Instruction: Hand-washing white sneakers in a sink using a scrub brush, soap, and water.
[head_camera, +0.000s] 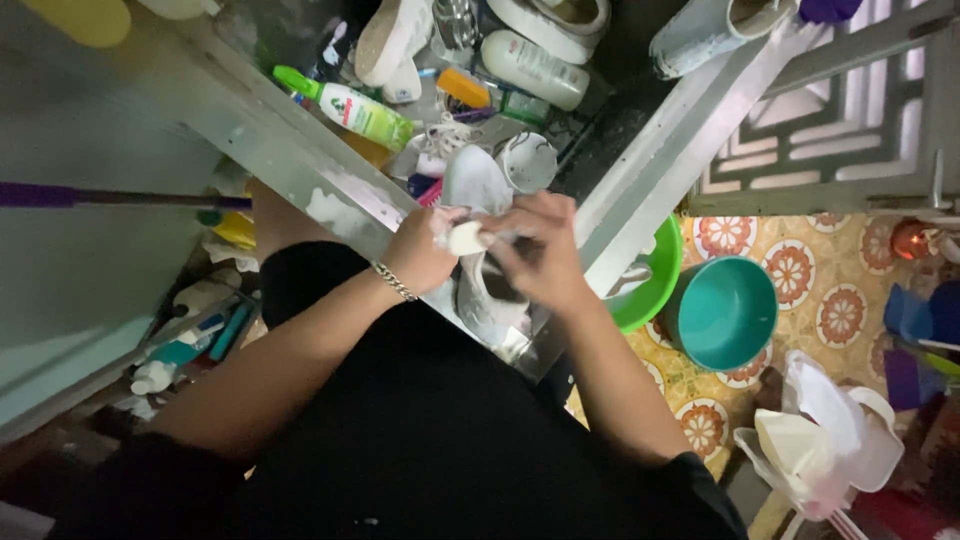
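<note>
Down at the middle of the view, a small pale lump (465, 238), rounded and cream-white, perhaps soap or a sponge though I cannot tell which, sits pinched at the fingertips of the left hand (420, 250). That grip is nearly shut around it, thumb and fingers folded in, with a metal chain bracelet (394, 281) on the wrist. Just below lies a white shoe (487, 300), worn and greyish, its opening dark; the right hand (540, 250) curls down over it, fingers bent and pressed against its upper part, so that grip is closed on the shoe. Both forearms come up from the lower corners and meet there, the hands almost touching.

The shoe rests at the near edge of a crowded shelf (300, 150) with a pale, scuffed metal rim running diagonally. Behind the hands stand a green-capped spray bottle (350, 108), a white lotion bottle (530, 68), a white cup (527, 160) and more white shoes, all close together, leaving little free room on that side. To the right, beyond a pale bar, a green basin (655, 285) and a teal bucket (722, 312) sit on the patterned tile floor (830, 290), with a white plastic bag (825, 440) nearer the person. A purple-handled stick (110, 196) crosses the left side.
</note>
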